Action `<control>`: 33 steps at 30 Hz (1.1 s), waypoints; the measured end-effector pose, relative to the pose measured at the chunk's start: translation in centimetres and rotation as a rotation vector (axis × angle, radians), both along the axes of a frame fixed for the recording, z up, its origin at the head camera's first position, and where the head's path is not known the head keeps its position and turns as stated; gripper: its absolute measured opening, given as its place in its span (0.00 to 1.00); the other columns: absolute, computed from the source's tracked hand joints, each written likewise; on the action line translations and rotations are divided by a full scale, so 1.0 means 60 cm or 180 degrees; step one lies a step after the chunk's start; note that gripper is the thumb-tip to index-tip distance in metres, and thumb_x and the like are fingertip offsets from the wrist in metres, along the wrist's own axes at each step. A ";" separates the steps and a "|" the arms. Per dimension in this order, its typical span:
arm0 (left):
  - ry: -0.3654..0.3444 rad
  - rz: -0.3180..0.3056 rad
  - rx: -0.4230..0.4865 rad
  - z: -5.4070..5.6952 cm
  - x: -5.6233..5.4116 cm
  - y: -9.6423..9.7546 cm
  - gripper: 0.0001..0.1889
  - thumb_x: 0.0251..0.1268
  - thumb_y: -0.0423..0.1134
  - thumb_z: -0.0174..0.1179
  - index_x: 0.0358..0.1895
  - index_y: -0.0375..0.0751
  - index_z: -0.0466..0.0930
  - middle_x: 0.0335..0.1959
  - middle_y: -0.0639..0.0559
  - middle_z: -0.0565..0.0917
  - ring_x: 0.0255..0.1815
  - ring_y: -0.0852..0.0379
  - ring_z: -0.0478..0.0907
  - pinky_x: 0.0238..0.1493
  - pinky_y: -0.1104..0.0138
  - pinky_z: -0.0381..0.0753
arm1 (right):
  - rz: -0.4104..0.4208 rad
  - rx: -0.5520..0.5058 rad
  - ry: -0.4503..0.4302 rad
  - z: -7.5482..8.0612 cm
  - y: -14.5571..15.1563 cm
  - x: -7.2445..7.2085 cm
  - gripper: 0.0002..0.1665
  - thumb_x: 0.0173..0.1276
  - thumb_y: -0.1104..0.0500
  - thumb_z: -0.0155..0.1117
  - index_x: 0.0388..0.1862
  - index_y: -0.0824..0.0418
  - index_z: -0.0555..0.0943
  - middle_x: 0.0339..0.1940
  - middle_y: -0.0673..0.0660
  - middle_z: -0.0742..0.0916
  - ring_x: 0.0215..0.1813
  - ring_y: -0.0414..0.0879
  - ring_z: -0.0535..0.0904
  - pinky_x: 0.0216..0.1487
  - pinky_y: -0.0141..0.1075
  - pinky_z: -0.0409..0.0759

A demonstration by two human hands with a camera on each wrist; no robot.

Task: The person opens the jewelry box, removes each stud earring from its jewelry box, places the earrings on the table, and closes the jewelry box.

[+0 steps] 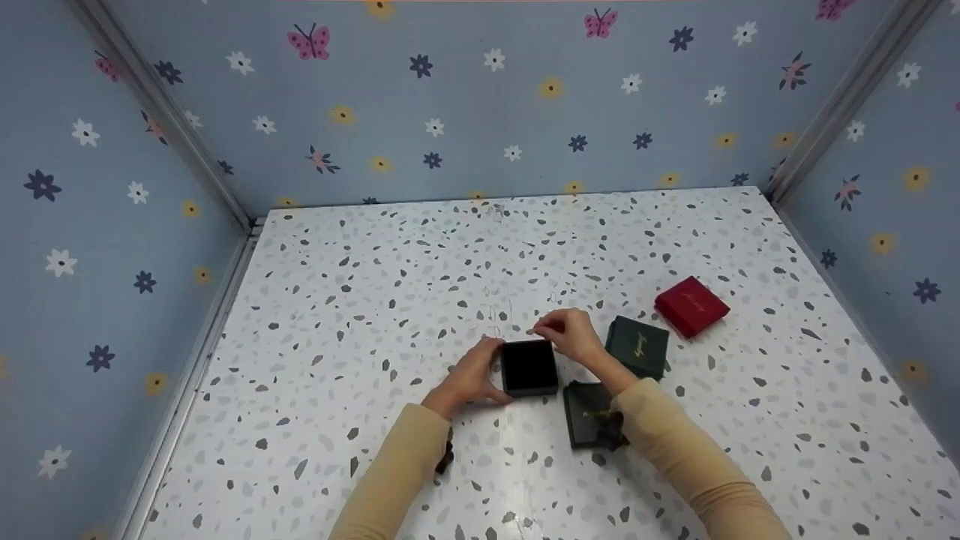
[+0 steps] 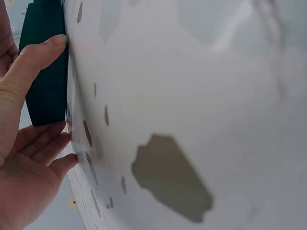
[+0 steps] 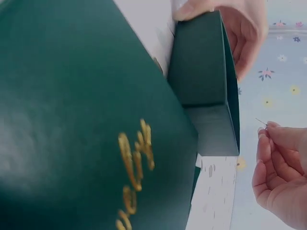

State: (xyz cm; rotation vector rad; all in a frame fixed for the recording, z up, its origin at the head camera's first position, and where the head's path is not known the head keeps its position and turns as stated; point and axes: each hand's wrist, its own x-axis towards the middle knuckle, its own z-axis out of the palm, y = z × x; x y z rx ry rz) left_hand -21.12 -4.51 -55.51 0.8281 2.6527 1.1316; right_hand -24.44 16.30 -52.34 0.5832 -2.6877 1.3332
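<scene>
An open square jewelry box [image 1: 529, 390], dark green with a black inside, stands on the speckled table. My left hand [image 1: 471, 375] grips it from the left; in the left wrist view the thumb presses one green side [image 2: 45, 86] and the other fingers lie at the adjoining edge. Just above the box's far right corner is my right hand [image 1: 574, 335]. Its thumb and finger pinch a thin wire-like piece [image 3: 261, 121], too small to identify. A green lid [image 1: 583, 416] with gold lettering lies under the right forearm, partly hidden by the sleeve.
Right of the hands lie a green box [image 1: 637, 346] and a red box [image 1: 691, 306], each with gold lettering. Several faint thin pieces [image 1: 511, 310] lie beyond the open box. Floral panels [image 1: 480, 97] wall the table at the back and sides.
</scene>
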 end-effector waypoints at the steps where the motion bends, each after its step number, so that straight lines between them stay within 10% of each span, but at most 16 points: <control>1: -0.0007 0.0008 -0.0006 0.000 0.000 0.000 0.46 0.24 0.40 0.76 0.55 0.32 0.63 0.49 0.45 0.70 0.52 0.50 0.67 0.57 0.62 0.64 | -0.0019 0.0005 0.0018 0.000 0.001 -0.003 0.04 0.55 0.65 0.63 0.26 0.66 0.83 0.22 0.55 0.84 0.23 0.39 0.75 0.23 0.28 0.73; 33: 0.0040 0.0029 -0.0111 0.003 0.002 0.001 0.45 0.24 0.41 0.76 0.55 0.32 0.63 0.49 0.45 0.70 0.51 0.50 0.68 0.56 0.63 0.65 | -0.0808 0.0337 -0.0762 -0.024 0.040 -0.048 0.06 0.54 0.66 0.63 0.26 0.69 0.83 0.23 0.59 0.84 0.25 0.44 0.76 0.29 0.36 0.76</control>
